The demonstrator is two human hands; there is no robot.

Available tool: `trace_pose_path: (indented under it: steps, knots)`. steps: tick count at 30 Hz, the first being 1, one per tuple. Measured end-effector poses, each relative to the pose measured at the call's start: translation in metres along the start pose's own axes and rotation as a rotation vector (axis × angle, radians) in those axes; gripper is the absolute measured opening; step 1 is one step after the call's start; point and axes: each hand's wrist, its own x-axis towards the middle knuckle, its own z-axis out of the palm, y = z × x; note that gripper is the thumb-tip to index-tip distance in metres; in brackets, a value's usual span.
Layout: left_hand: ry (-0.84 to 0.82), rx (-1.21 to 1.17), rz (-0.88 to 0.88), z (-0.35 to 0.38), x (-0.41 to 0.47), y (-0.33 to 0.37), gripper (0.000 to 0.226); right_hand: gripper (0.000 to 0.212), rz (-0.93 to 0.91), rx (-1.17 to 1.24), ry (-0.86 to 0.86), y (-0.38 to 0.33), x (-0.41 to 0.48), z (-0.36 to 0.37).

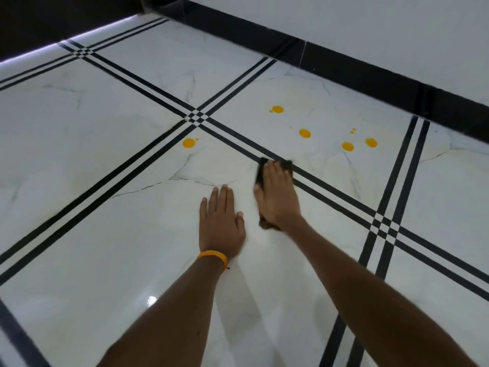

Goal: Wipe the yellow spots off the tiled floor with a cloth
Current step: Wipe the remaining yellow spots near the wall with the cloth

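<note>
Right hand (pixel 275 192) flat, fingers straight, pressed cloth (pixel 260 172) to floor (pixel 105 181) for even scrub. Left hand (pixel 221 221) spread flat beside it, bracing me. Spots (pixel 304 133) lay unwiped just beyond cloth, one further left.

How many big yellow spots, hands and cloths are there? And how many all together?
Big yellow spots: 5
Hands: 2
Cloth: 1
Total: 8
</note>
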Motion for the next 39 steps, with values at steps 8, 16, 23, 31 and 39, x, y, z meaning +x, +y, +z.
trace_pose_path:
  steps: [8,16,23,31,39]
  knots:
    - [-0.046,0.0,-0.04,-0.062,0.051,-0.059,0.056,0.075,-0.098,-0.012,-0.093,0.029,-0.068,-0.014]
    - [0.022,0.088,-0.153,-0.06,0.133,-0.179,0.067,0.083,-0.033,-0.041,-0.027,-0.019,0.067,0.003]
    - [0.095,0.051,-0.131,-0.046,0.134,-0.188,0.066,0.082,-0.101,-0.02,-0.017,-0.011,0.175,0.003]
    - [0.096,0.049,-0.13,-0.043,0.137,-0.19,0.065,0.069,-0.439,-0.03,-0.138,-0.116,0.195,0.017]
    - [0.093,0.068,-0.141,-0.043,0.136,-0.191,0.064,0.07,-0.047,-0.014,-0.044,-0.107,0.267,0.014]
